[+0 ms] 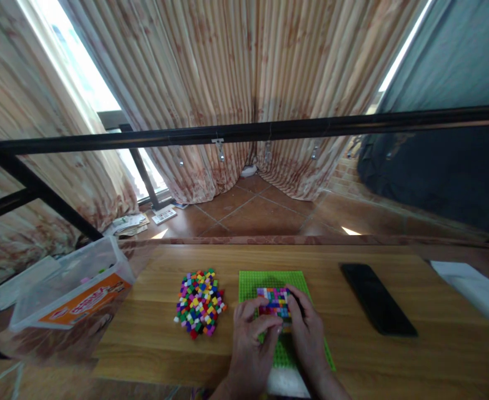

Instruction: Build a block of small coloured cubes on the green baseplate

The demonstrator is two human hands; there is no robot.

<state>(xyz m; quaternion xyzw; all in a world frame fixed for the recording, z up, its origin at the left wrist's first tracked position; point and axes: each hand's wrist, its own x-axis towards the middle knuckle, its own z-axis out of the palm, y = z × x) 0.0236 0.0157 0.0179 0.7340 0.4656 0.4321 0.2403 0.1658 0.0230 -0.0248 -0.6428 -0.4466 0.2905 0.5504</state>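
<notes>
A small rectangular block of multicoloured toy bricks point(274, 293) is between my two hands, over the green studded baseplate point(250, 280). My left hand point(253, 339) is closed at the block's left side and near edge, thumb and index finger bent together. On the other side my right hand point(309, 333) grips the block's right edge, its index finger reaching to the far corner. My fingers cover part of the block, and I cannot tell whether its underside touches the baseplate. To the left lies a loose pile of small coloured cubes point(200, 303).
A black phone-like slab point(378, 300) lies on the wooden table point(144, 333) at the right, with white paper point(469, 286) beyond it. A clear plastic box point(73, 289) with an orange label stands left of the table. A black metal bar point(244, 132) crosses beyond the table.
</notes>
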